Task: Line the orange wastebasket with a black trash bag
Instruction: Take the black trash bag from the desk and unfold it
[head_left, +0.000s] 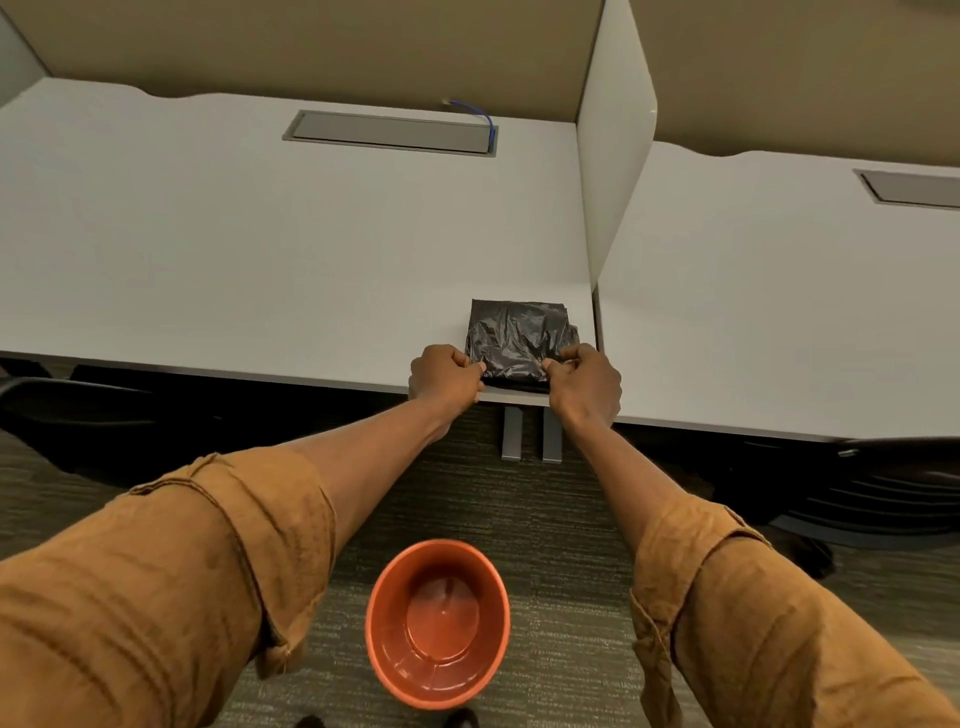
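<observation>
Right at the near edge of the pale grey desk (260, 249), close to its right-hand corner, lies a folded black plastic trash bag (519, 335), crinkled and glossy, still a flat square packet. Both of the person's hands are on it. The left hand (444, 379) pinches the bag's near left corner between thumb and fingers, and the right hand (584, 387) pinches the near right corner the same way; each hand is clenched on the plastic, knuckles up, with the wrists hanging out past the desk's edge. Rolled-up tan sleeves (171, 566) cover both arms to the elbow.

Just behind and to the right of the bag stands a white upright divider panel (615, 150), separating this desk from the neighbouring one. Farther back in the desktop sits a long grey cable hatch (389, 132), with a thin blue cable (483, 117) curling at its right end.

Down on the dark striped carpet (561, 519), between the outstretched arms and well apart from the bag, stands the round orange plastic wastebasket (439, 621), upright, open mouth up, its inside bare.
</observation>
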